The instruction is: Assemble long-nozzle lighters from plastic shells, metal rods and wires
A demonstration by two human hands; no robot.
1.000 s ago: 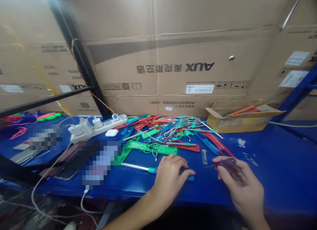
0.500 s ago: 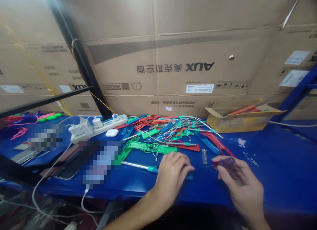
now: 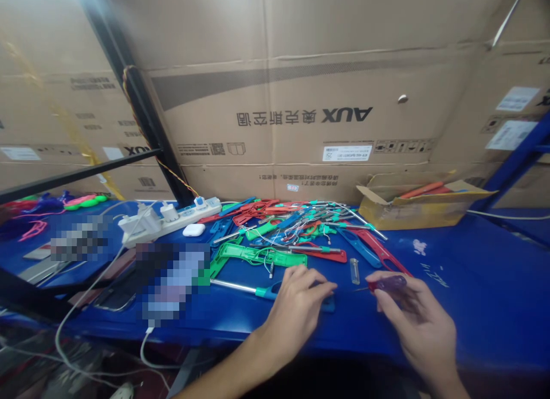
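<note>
- The thumb and fingertips of the left hand (image 3: 297, 299) are being held narrowly together over the lighter (image 3: 260, 292), higher than a second ago; whether anything small is being pinched cannot be told
- The screwdriver (image 3: 389, 283) is being gripped in the right hand (image 3: 423, 317), its blade being pointed leftward, a little farther from the lighter; from that gap, it seems no screw is being turned
- The lighter is being left lying near the front edge of the table (image 3: 494, 290), before the pile (image 3: 279, 256); silver rod, teal collar and blue handle are being shown, the handle being partly covered by the left hand
</note>
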